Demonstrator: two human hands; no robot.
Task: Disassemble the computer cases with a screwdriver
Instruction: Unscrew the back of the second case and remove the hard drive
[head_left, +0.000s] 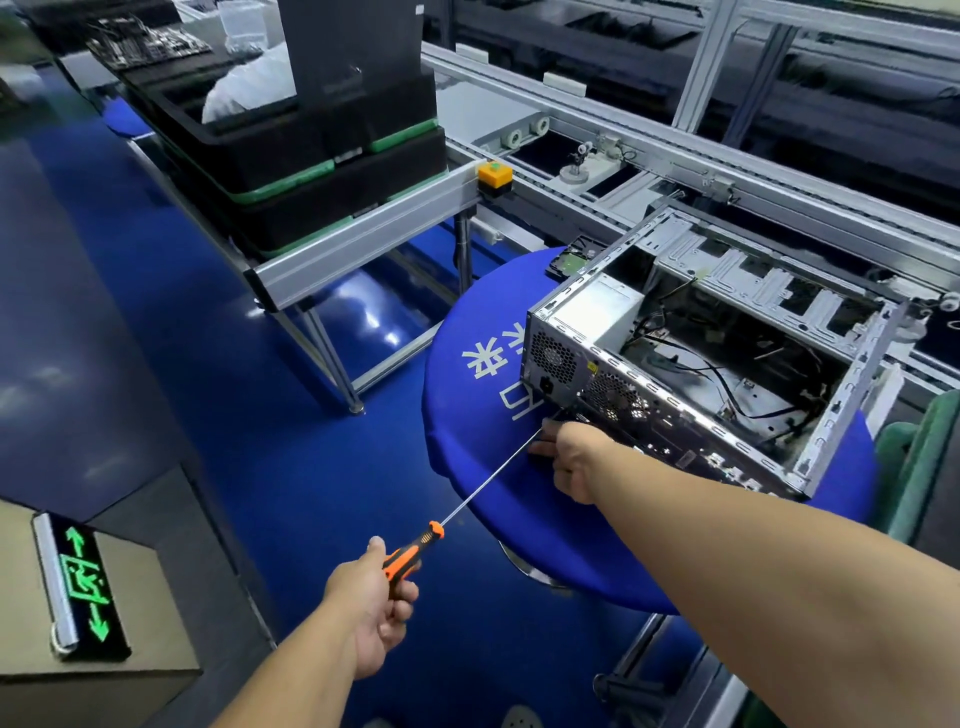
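Observation:
An open metal computer case (691, 353) lies on its side on a round blue-covered table (467, 415), its inside with cables and a power supply showing. My left hand (374, 608) grips the orange-and-black handle of a long screwdriver (415, 553). Its thin shaft runs up to the case's lower rear corner, where the tip is hidden. My right hand (569, 457) rests against that rear corner, its fingers curled at the lower edge beside the shaft. What the fingers hold is hidden.
Stacked black trays (311, 171) sit on an aluminium stand at the left. A conveyor frame (597, 150) with a yellow button box (493, 174) runs behind the case. A hard drive (574, 257) lies on the table's far edge. A green exit sign (83, 582) stands low left.

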